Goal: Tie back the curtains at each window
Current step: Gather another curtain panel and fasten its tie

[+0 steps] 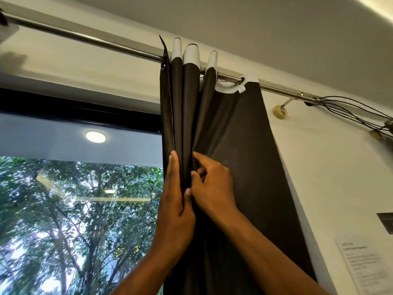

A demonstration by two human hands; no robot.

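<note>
A dark brown curtain (234, 135) with a white top band hangs in folds from a steel rod (85, 38), bunched at the right side of the window (74, 209). My left hand (175, 211) lies flat along the left edge of the gathered folds, its thumb pressing them from the front. My right hand (212, 184) pinches the folds from the right side, fingers curled into the cloth. Both hands squeeze the same pleats between them, well below the rod.
A rod bracket (280, 111) is fixed to the white wall at the right, with black cables (350, 109) hanging from the rod end. A paper notice (365, 267) and a dark wall plate (386, 222) are at the lower right. Trees show through the glass.
</note>
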